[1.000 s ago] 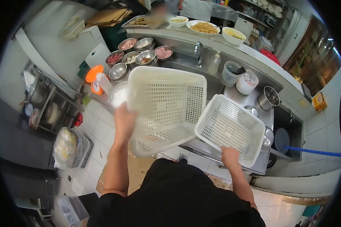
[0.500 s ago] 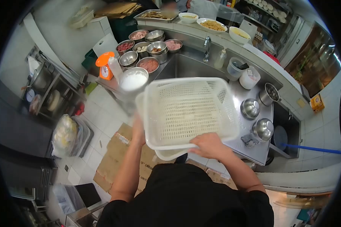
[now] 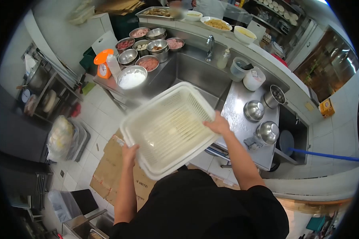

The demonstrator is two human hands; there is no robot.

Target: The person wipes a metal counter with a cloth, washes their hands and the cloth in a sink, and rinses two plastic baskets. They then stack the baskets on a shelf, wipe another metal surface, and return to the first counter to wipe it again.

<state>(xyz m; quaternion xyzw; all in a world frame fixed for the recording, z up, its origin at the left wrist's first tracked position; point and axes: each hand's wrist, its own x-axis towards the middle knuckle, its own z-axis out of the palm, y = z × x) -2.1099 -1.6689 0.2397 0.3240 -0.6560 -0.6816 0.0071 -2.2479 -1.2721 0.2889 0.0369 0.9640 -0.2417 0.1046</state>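
Two white plastic perforated baskets sit nested one inside the other, held in the air in front of my chest, above the edge of the steel sink. My left hand grips the stack's near left rim. My right hand grips its right rim. The stack is tilted, with its open side facing up toward me.
Several steel bowls of raw meat and a bowl of white powder stand left of the sink, beside an orange scale. Steel pots sit on the right counter. Plates of food line the back ledge. Flattened cardboard covers the floor.
The two baskets were apart, one in each hand; now they are nested. The stack has turned and dropped lower, nearer my body, and my right hand has shifted to its right rim.
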